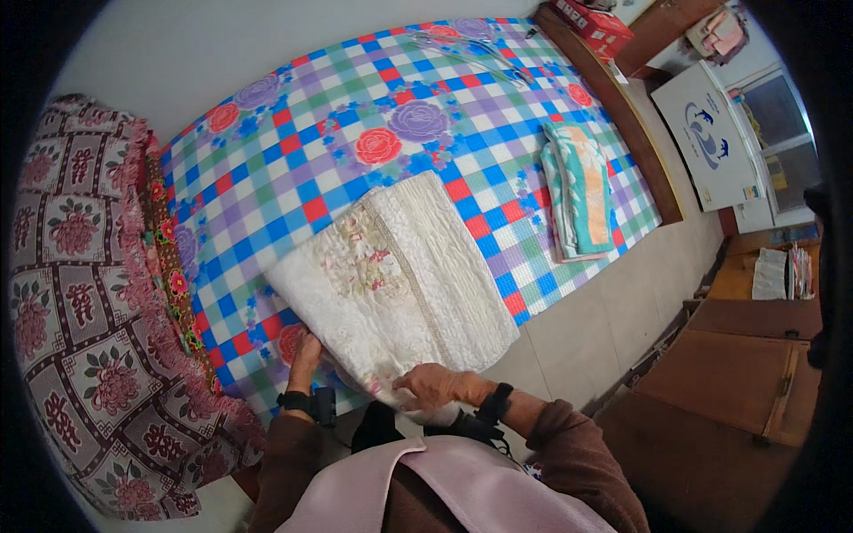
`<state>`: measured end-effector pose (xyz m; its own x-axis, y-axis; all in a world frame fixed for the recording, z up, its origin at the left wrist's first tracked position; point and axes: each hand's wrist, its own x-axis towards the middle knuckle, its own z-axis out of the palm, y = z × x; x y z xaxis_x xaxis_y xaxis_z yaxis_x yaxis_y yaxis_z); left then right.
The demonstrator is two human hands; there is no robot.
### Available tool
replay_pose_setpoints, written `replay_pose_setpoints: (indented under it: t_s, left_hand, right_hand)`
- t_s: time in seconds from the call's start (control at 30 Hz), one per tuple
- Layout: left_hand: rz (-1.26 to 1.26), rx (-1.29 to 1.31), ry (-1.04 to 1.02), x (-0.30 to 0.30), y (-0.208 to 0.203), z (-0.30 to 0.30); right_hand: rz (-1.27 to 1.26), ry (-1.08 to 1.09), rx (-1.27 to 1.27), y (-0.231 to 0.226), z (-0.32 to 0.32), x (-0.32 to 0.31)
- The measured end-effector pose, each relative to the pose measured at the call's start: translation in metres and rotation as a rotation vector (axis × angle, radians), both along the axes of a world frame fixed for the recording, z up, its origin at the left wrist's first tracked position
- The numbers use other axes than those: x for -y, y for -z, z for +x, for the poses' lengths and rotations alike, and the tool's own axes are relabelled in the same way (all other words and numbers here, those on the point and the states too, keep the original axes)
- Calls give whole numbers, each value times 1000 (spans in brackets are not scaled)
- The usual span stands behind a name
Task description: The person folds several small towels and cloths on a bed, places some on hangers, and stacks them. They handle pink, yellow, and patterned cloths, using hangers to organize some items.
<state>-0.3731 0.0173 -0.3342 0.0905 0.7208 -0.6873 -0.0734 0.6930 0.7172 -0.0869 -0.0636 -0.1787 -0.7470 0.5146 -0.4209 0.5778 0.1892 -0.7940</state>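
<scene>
A folded cream quilted bedspread with a floral print and a braided trim lies in front of me, its near part reaching over the bed's front edge. At its left near edge, my left hand is closed on the fabric, the fingertips partly hidden under it. My right hand lies on the near edge, its fingers curled and gripping the cloth. Black bands are strapped round both wrists.
A checked, rose-printed sheet covers the bed. On its right lies a folded green and orange towel-like cloth; wire hangers lie at the far end. A patterned fringed cover drapes at left. Brown cabinets stand at right.
</scene>
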Motion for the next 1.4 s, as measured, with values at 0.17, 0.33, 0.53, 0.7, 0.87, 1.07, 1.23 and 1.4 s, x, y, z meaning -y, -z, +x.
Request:
replay_pose_setpoints:
  t_s: [0.17, 0.33, 0.53, 0.7, 0.87, 1.07, 1.23, 1.4]
  left_hand:
    - [301, -61, 243, 3, 29, -5]
    - [82, -122, -52, 17, 36, 11]
    - [-19, 21, -74, 34, 72, 9]
    - [634, -195, 483, 51, 54, -19]
    - [261, 68, 371, 66, -25, 9]
    - [-15, 257, 311, 40, -130, 54]
    - [112, 199, 551, 19, -161, 67]
    - [62, 321, 431, 13, -155, 62]
  right_hand:
    - [332, 979, 146, 79, 63, -50]
    - [300, 1188, 557, 112, 116, -83]
    - [268, 1219, 659, 119, 83, -79]
    - [-209, 1187, -161, 30, 66, -82]
    - [-93, 1004, -328, -156, 51, -74]
    - [881, 925, -453, -315, 43, -62]
    - [1631, 951, -147, -418, 60, -48]
    - [1676, 916, -35, -515, 87, -43]
